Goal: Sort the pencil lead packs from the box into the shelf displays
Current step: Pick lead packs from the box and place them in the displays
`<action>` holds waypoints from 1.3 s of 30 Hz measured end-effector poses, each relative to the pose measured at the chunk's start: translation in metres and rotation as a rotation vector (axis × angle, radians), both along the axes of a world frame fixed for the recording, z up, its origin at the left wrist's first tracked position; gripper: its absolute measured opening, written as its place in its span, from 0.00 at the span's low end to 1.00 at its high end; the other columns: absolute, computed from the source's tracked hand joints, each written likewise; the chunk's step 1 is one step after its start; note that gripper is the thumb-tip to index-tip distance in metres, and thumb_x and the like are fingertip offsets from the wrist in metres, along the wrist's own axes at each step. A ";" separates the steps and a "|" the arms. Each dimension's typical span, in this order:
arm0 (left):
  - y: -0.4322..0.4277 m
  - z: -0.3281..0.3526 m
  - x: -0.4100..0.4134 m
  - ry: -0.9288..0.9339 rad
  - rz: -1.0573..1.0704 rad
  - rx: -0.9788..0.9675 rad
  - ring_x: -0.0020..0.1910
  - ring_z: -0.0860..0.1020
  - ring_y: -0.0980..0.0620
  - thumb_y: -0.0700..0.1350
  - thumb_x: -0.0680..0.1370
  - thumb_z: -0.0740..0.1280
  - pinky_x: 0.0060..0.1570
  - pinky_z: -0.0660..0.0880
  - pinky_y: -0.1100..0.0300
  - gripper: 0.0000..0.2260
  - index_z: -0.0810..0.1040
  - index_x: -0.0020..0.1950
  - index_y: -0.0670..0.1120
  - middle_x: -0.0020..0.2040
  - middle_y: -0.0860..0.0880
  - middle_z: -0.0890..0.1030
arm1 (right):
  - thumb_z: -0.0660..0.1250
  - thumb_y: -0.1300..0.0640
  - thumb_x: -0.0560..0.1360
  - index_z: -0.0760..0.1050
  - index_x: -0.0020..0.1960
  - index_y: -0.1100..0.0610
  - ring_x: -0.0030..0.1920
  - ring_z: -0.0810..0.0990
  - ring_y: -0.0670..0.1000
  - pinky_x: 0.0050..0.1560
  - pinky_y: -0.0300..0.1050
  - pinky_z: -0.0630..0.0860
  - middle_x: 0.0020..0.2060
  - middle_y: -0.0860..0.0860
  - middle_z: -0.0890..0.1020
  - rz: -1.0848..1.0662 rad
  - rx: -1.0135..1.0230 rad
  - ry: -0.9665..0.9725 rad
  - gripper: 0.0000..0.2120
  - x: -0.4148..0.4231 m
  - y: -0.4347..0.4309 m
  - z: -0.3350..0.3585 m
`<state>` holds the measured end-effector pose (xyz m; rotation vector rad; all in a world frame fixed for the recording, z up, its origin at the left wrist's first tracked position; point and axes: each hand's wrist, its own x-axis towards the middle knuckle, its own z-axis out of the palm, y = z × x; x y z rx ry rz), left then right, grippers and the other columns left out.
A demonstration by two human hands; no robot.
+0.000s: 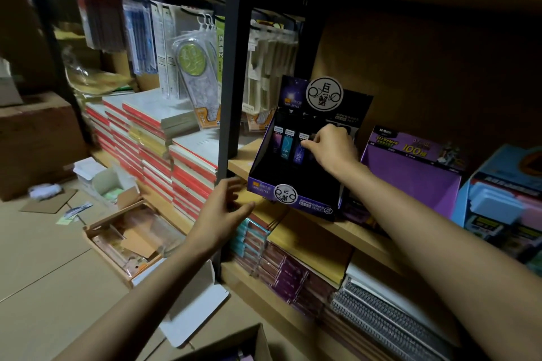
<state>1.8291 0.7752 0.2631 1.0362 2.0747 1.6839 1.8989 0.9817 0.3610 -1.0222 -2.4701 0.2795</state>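
At shelf display [293, 184], pinching a lead pack [299, 152] with right hand [331, 146].
Holding left hand [223, 208] spread; only starting the first row.

The left forearm [146, 281], coming in from 7 o'clock, and the right forearm [440, 228], from 4 o'clock, are bare along their whole visible length. The left hand [223, 211] and right hand [333, 149] are bare too, with slim wrists.
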 end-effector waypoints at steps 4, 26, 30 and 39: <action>-0.053 -0.011 0.000 0.127 -0.125 -0.245 0.51 0.77 0.60 0.43 0.77 0.67 0.46 0.77 0.68 0.15 0.69 0.62 0.52 0.52 0.57 0.76 | 0.64 0.48 0.77 0.79 0.51 0.57 0.49 0.80 0.59 0.43 0.45 0.74 0.46 0.56 0.83 0.087 0.157 0.051 0.13 0.037 -0.026 0.004; -0.233 -0.319 0.119 -0.130 0.281 -0.815 0.64 0.70 0.39 0.42 0.75 0.69 0.60 0.66 0.50 0.21 0.71 0.66 0.39 0.65 0.38 0.71 | 0.64 0.57 0.77 0.72 0.64 0.61 0.59 0.75 0.55 0.56 0.44 0.71 0.61 0.57 0.75 0.565 -0.633 -0.750 0.16 0.140 -0.182 -0.367; -0.231 -0.338 0.097 -0.029 0.360 -0.852 0.71 0.62 0.40 0.47 0.75 0.70 0.68 0.61 0.50 0.29 0.64 0.72 0.40 0.74 0.39 0.61 | 0.65 0.56 0.77 0.60 0.73 0.59 0.71 0.62 0.55 0.70 0.46 0.62 0.72 0.57 0.62 0.385 -0.735 -0.622 0.28 0.127 -0.183 -0.412; -0.235 -0.379 0.066 -0.180 0.302 -0.904 0.67 0.68 0.40 0.57 0.76 0.65 0.61 0.69 0.51 0.33 0.55 0.77 0.52 0.71 0.41 0.63 | 0.59 0.45 0.79 0.53 0.76 0.49 0.76 0.44 0.56 0.73 0.50 0.51 0.77 0.52 0.50 0.345 -0.534 -0.656 0.29 0.086 -0.173 -0.462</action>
